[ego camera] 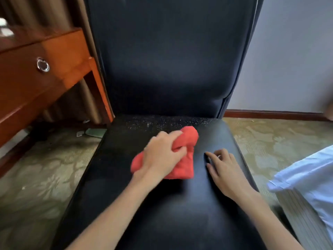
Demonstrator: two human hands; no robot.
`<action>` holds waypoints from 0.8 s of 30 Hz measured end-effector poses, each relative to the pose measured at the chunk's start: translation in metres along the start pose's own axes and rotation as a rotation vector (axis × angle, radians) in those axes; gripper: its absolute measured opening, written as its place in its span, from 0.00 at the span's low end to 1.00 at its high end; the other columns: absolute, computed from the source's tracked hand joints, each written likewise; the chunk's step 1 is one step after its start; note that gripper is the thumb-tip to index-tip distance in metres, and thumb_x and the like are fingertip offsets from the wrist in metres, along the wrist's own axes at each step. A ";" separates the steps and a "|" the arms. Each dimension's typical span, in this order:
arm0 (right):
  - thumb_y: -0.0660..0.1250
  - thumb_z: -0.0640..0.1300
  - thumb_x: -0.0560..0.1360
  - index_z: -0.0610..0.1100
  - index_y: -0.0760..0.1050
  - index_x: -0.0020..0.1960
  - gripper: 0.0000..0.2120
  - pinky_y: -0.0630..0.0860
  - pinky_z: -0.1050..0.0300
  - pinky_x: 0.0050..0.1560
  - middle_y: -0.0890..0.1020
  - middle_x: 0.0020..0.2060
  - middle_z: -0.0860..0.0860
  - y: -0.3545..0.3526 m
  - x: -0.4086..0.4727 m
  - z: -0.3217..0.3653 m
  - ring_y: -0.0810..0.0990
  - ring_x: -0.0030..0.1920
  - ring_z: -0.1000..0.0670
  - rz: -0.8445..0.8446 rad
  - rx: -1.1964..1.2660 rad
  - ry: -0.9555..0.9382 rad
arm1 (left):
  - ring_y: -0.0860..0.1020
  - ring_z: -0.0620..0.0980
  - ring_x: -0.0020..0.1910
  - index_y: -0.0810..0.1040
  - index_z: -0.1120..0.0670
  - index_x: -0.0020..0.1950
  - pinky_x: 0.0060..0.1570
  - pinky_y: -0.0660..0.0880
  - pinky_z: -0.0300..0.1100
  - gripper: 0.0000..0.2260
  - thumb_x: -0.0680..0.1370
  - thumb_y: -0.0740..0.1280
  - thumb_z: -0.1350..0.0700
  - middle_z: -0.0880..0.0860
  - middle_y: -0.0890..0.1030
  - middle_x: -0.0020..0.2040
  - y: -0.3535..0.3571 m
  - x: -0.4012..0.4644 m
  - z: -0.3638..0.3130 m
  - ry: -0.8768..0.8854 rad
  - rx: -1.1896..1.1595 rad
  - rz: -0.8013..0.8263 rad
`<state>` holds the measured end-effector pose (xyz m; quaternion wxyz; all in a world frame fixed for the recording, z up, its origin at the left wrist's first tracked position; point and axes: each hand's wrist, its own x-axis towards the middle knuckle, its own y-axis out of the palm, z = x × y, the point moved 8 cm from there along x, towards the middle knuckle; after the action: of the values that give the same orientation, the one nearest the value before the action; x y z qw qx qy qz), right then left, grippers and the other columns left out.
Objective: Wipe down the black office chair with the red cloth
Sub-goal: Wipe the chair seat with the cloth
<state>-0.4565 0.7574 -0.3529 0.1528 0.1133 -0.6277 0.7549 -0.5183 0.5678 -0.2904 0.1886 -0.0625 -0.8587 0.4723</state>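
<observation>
The left hand (pixel 162 154) grips the bunched red cloth (pixel 182 157) on the black office chair (pixel 162 204) seat. The right hand (pixel 222 168) rests beside it, fingers (pixel 210 156) loosely curled, holding nothing.

You have one black office chair (pixel 167 69), one red cloth (pixel 182 159), two hands: left hand (pixel 162 156), right hand (pixel 222 166). One wooden desk (pixel 59 56), one drawer ring pull (pixel 43 64), one white bed corner (pixel 310 177).
</observation>
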 end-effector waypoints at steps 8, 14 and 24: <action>0.53 0.52 0.77 0.43 0.79 0.62 0.23 0.73 0.43 0.52 0.76 0.52 0.42 0.007 -0.004 -0.017 0.76 0.51 0.37 -0.116 -0.062 0.142 | 0.75 0.59 0.53 0.70 0.35 0.67 0.51 0.69 0.51 0.25 0.69 0.61 0.40 0.43 0.76 0.62 0.045 0.024 0.006 0.224 0.286 0.127; 0.52 0.54 0.78 0.44 0.77 0.66 0.25 0.69 0.43 0.59 0.74 0.53 0.42 0.007 -0.006 -0.017 0.74 0.54 0.38 -0.100 -0.042 0.167 | 0.80 0.62 0.55 0.75 0.41 0.68 0.54 0.77 0.53 0.26 0.70 0.69 0.41 0.56 0.82 0.58 -0.114 0.029 0.267 -0.494 0.282 -0.146; 0.54 0.51 0.77 0.42 0.78 0.64 0.24 0.71 0.42 0.55 0.74 0.52 0.41 0.007 -0.007 -0.013 0.75 0.51 0.37 -0.125 -0.051 0.164 | 0.77 0.58 0.58 0.73 0.38 0.66 0.56 0.73 0.52 0.26 0.67 0.64 0.43 0.47 0.78 0.61 0.013 0.025 0.026 0.078 0.253 0.084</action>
<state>-0.4519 0.7682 -0.3642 0.2532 0.0860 -0.6238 0.7344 -0.5520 0.5612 -0.3079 0.2081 -0.0922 -0.7809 0.5817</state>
